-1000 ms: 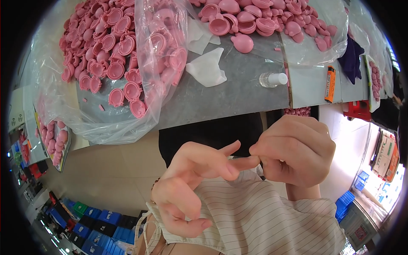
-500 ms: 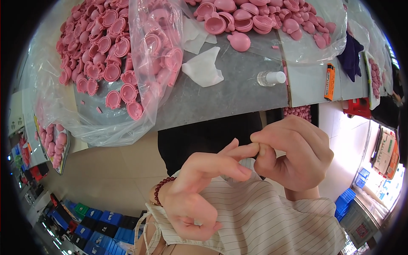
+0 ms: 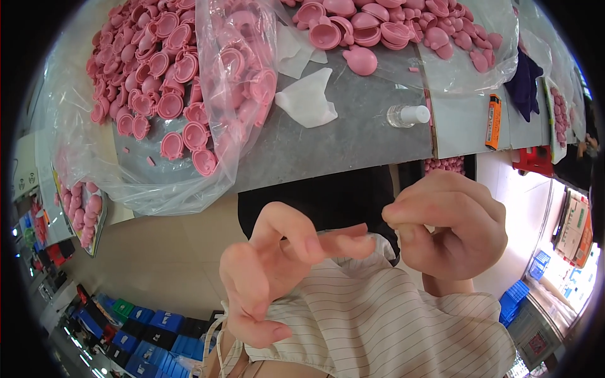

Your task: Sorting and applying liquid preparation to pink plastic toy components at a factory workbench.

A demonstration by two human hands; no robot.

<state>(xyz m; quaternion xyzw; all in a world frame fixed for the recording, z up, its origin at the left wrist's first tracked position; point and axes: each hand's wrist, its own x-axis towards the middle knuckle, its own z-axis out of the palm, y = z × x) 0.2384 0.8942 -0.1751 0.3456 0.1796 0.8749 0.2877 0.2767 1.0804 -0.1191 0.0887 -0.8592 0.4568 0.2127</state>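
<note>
My left hand (image 3: 271,271) is raised in front of my striped shirt, its fingers bent and spread apart with nothing in them. To its right, my right hand (image 3: 450,223) is closed in a pinch of thumb and forefinger; anything between those tips is too small to make out. A small gap separates the two hands. Both are held short of the grey table (image 3: 365,142). Beyond them on the table lie pink half-round shells (image 3: 194,135), some hinged, in a clear plastic bag (image 3: 183,196), and a single pink rounded piece (image 3: 361,61).
A white cloth (image 3: 309,102), a small clear bottle with a white cap (image 3: 408,115), an orange box cutter blade pack (image 3: 493,121) and a dark purple cloth (image 3: 524,85) lie on the table. More pink pieces (image 3: 372,22) sit at the back. Blue bins (image 3: 165,321) stand at lower left.
My left hand has drawn away to the left from my right hand, and its fingers have spread. My right hand has shifted slightly right, still pinched.
</note>
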